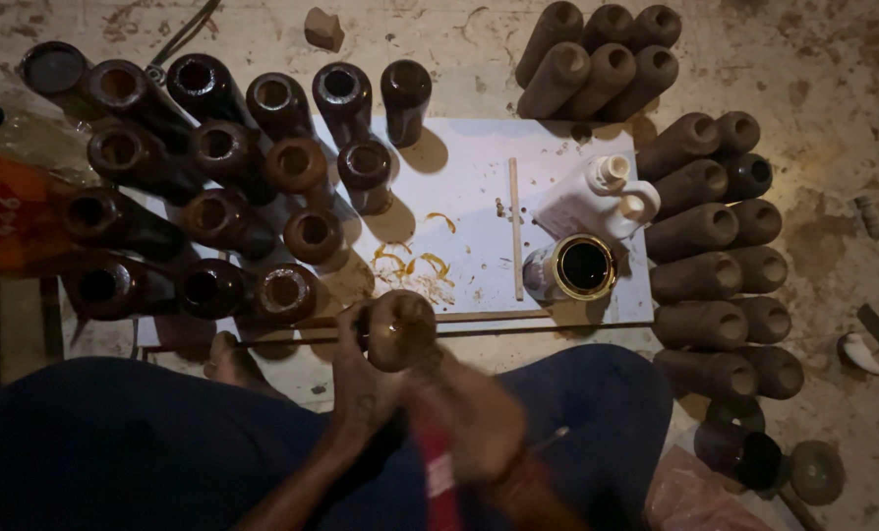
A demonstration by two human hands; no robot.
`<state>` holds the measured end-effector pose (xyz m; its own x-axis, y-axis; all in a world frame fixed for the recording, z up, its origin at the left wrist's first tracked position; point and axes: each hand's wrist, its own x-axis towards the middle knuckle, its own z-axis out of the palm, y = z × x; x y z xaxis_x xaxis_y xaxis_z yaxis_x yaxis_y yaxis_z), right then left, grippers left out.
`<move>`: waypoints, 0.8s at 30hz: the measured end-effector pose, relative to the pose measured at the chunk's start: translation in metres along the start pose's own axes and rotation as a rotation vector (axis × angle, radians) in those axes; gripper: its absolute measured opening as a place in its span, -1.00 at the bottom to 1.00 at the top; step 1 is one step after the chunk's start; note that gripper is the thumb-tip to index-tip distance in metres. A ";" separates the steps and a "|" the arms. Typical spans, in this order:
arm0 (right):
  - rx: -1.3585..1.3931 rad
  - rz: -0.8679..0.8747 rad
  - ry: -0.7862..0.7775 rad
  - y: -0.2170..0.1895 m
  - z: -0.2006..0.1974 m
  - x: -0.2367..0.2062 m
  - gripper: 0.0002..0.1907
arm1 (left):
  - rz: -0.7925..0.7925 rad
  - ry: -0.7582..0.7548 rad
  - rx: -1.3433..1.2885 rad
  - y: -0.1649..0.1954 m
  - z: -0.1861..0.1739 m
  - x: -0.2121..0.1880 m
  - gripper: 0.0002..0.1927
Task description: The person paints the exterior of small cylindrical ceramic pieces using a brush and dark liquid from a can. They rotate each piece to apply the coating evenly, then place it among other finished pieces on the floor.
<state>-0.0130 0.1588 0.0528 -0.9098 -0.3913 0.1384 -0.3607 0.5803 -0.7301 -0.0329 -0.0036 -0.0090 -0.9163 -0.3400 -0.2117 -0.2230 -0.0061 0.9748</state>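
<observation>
Head view: left hand (361, 379) is clamped round a brown clay tube (400, 329) held over the white sheet's (469, 167) near edge; right hand (469, 418), blurred, grips a red rag (438, 472). Tube looks rigid, brittle, perhaps slick; best held around its body.

Two white plastic bottles (597, 197) lie on the white sheet (459, 167) beside an open round tin (569, 267) (dark liquid inside).

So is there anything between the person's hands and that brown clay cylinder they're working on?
Nothing visible. The left hand grips the brown clay cylinder directly from its left side. The right hand is blurred just below it, so whether it touches can't be told, but no object shows in the gap.
</observation>
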 end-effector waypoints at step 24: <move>0.849 0.395 0.857 0.131 -0.031 0.020 -0.82 | 0.063 -0.190 0.155 0.000 -0.010 -0.009 -0.01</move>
<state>-0.0847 0.2489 -0.0193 -0.8801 0.4739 -0.0308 -0.0796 -0.2111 -0.9742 -0.0217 -0.0100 -0.0067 -0.9727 -0.1524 -0.1749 -0.1987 0.1588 0.9671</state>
